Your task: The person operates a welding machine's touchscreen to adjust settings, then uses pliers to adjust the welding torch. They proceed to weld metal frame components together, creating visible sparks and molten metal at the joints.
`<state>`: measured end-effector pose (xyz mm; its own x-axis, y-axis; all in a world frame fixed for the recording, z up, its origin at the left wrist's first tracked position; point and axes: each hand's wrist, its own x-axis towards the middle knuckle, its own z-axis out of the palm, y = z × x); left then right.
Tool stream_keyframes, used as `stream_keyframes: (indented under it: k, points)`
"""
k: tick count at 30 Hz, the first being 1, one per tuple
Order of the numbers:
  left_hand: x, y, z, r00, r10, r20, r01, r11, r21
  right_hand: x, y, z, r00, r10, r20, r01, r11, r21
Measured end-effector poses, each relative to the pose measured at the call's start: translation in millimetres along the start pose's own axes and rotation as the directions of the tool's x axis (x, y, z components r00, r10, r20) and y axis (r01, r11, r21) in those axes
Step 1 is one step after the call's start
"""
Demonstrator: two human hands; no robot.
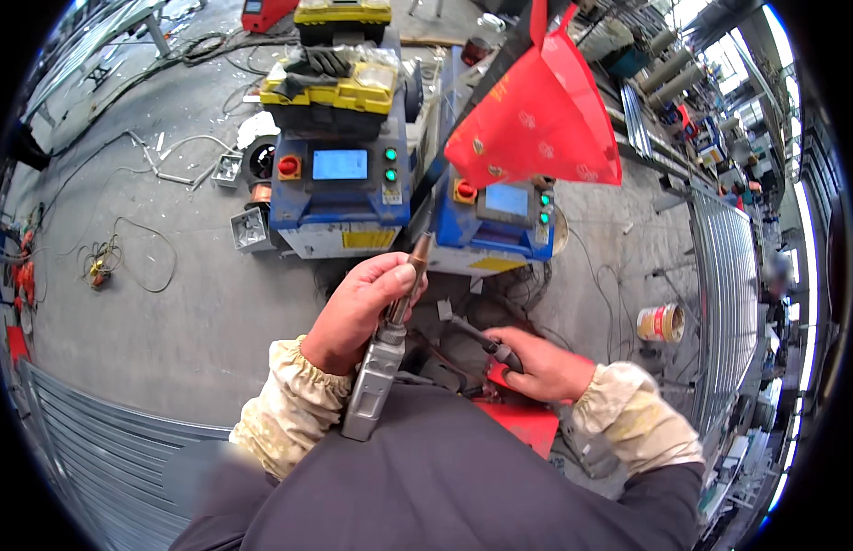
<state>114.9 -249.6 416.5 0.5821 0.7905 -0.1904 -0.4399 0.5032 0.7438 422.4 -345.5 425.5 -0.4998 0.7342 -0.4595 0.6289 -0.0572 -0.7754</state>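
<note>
My left hand [353, 308] is closed around the narrow front part of a grey metal welding torch head [375, 381]. Thumb and fingers pinch near its copper-coloured nozzle [419, 257], which points up and away from me. The torch's blocky rear end rests against my dark clothing. To the right, my right hand [541, 365] is closed on a dark grey tool with a slim shaft [472, 331]; its exact kind is unclear. A small red part [497, 371] shows by the fingers of that hand, apart from the torch.
Two blue machines, left [339, 197] and right [491, 230], stand ahead. Yellow-and-black toolboxes [358, 90] sit on the left one. A red bag [546, 110] hangs over the right one. A red metal surface [527, 424], a bucket [661, 323] and cables are nearby.
</note>
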Motion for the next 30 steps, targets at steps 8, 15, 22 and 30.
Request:
stream_keyframes:
  k: [8,15,22,30]
  points:
    - [46.2,-15.0,19.9,0.742,0.369,-0.559,-0.503,0.858,-0.102,55.6,11.7,71.1,0.959,0.274,-0.070,-0.128,0.642,0.756]
    - [46.1,-16.6,83.9,0.650,0.624,-0.433,-0.657,0.749,0.092,77.7,32.7,62.3,0.702,0.108,-0.704,0.636,0.351,0.687]
    - [29.9,-29.9,95.3,0.675,0.652,-0.346,-0.652,0.746,0.133,71.5,40.4,39.5,0.766,0.190,-0.614,0.559,0.276,0.782]
    - [18.2,-32.5,98.4,0.657,0.734,-0.172,-0.697,0.678,0.235,73.2,38.9,8.5,0.866,0.249,-0.434,0.413,0.134,0.901]
